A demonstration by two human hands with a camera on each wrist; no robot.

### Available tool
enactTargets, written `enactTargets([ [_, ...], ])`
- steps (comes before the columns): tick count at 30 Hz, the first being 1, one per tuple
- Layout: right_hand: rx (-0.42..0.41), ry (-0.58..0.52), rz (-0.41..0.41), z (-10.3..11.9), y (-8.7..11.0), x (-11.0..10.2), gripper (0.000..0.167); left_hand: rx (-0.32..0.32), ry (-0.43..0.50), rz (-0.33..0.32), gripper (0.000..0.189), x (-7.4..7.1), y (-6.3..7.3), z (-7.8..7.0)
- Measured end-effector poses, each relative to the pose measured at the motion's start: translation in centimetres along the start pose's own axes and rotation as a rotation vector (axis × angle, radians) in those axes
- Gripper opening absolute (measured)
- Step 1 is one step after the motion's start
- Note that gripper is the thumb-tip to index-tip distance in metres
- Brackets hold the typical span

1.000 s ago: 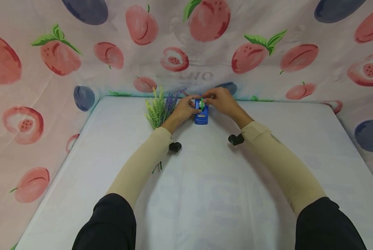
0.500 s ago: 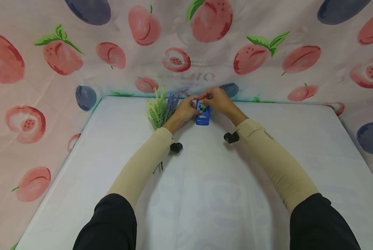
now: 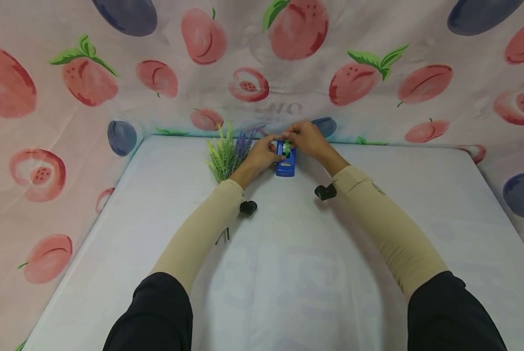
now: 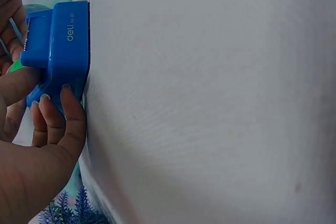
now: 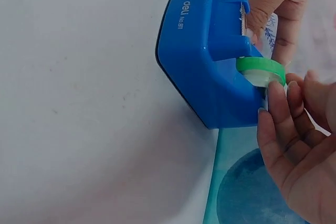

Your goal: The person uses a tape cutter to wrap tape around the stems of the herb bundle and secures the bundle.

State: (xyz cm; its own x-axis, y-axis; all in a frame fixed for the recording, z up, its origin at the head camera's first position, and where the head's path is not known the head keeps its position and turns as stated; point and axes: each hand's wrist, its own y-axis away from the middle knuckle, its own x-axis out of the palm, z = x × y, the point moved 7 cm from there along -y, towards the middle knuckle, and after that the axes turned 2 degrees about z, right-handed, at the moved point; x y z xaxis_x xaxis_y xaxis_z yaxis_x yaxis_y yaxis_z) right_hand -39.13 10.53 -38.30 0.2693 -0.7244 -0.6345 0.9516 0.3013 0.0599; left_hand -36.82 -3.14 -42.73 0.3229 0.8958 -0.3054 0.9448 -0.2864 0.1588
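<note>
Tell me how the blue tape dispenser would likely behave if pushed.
The blue tape dispenser is probably stiff, judging by its crisp molded edges. Its straight, flat-looking underside against the white tabletop suggests sliding rather than tipping. The smooth sides may feel somewhat slippery.

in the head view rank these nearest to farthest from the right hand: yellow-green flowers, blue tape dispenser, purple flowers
From the right hand, nearest first:
1. Blue tape dispenser: just left of it, between the two hands.
2. Purple flowers: farther left, past the left hand.
3. Yellow-green flowers: farthest left, beside the purple ones.
</note>
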Motion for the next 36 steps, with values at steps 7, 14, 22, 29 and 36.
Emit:
enactTargets([
  [7,-0.018,0.036,0.071,0.10,-0.41,0.02,0.027,-0.003,0.005,0.001,0.058,0.03,-0.02,0.01],
  [14,-0.017,0.055,0.150,0.22,-0.53,0.32,0.028,-0.010,0.014,0.016,0.059,0.11,-0.07,0.08],
  [22,-0.012,-0.026,0.177,0.00,-0.69,0.43,0.038,-0.014,0.024,0.021,0.060,0.05,-0.11,0.03],
  [29,-0.057,-0.015,0.184,-0.06,-0.54,0.33,0.030,-0.005,0.035,0.029,0.057,0.15,-0.14,0.03],
  [36,-0.029,-0.091,0.146,-0.13,-0.07,0.00,0.027,-0.002,0.029,0.026,0.057,0.01,-0.22,0.10],
])
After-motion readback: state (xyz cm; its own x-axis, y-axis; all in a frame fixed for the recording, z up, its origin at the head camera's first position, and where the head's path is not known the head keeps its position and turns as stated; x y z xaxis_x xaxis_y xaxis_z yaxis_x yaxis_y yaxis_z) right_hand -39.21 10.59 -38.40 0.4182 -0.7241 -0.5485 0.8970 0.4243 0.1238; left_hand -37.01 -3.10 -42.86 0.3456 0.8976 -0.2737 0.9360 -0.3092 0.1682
